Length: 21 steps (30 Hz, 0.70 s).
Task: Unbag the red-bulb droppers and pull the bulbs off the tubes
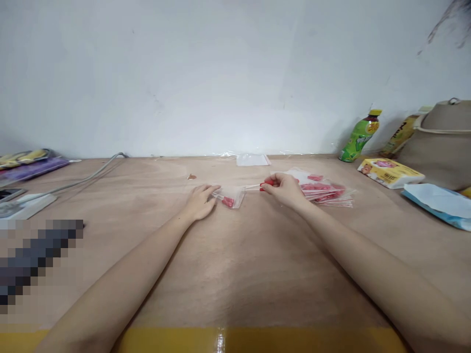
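My left hand rests on the table, its thumb and fingers closed on the left end of a small clear plastic bag. Inside that bag lies a red piece with thin white stems. To the right, my right hand pinches another red piece, whose thin white stems point left to the bag's right end. Whether the stem tips are inside the bag, I cannot tell. Just beyond my right hand is a pile of clear bags holding red pieces.
Against the wall lies a white-and-clear bag. At right are a green drink bottle, a yellow tissue pack, a blue-and-white packet and a beige bag. A grey cable and a purple packet lie left.
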### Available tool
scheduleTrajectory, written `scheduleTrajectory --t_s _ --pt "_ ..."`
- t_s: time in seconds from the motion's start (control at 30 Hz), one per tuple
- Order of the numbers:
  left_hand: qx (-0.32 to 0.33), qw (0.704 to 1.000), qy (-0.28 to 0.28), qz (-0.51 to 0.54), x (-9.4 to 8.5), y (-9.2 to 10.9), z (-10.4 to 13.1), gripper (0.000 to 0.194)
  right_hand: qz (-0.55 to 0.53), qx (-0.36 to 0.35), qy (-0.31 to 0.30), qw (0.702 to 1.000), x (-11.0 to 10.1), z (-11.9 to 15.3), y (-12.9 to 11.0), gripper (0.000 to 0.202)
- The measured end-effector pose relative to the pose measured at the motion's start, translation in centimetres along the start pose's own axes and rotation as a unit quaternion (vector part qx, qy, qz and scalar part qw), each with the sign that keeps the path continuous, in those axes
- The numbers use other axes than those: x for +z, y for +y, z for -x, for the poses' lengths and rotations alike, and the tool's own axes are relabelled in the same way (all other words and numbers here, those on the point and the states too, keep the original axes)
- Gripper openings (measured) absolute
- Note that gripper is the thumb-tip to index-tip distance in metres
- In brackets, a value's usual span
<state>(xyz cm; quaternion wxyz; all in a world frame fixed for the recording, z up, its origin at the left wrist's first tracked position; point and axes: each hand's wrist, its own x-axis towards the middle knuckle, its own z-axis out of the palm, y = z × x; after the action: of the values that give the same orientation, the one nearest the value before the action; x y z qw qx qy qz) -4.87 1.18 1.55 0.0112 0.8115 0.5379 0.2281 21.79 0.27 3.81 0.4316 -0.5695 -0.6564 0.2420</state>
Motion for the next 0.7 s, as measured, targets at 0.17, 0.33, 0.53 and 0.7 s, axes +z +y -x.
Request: scheduleTrajectory --t_s 0.17,0.33,0.53,0.7 --pt "-0.044 0.996 0.073 -0.022 0.3 -0.4 -0.2 0.038 0.151 -0.183 0.077 0.968 -1.2 0.3 -0.2 0.011" --pt "-0.003 0.999 0.035 -0.024 0.6 0.0 -0.1 0.041 0.321 -0.282 0.038 0.903 -0.4 1.4 1.1 0.022" --pt "0.020 1.000 0.001 -0.018 0.6 -0.1 -0.2 0.042 0.388 -0.292 -0.027 0.874 1.4 2.4 2.1 0.017" --pt "0.022 1.000 -0.005 -0.018 0.5 -0.2 -0.3 0.041 0.399 -0.298 -0.038 0.866 1.8 2.6 2.0 0.016"
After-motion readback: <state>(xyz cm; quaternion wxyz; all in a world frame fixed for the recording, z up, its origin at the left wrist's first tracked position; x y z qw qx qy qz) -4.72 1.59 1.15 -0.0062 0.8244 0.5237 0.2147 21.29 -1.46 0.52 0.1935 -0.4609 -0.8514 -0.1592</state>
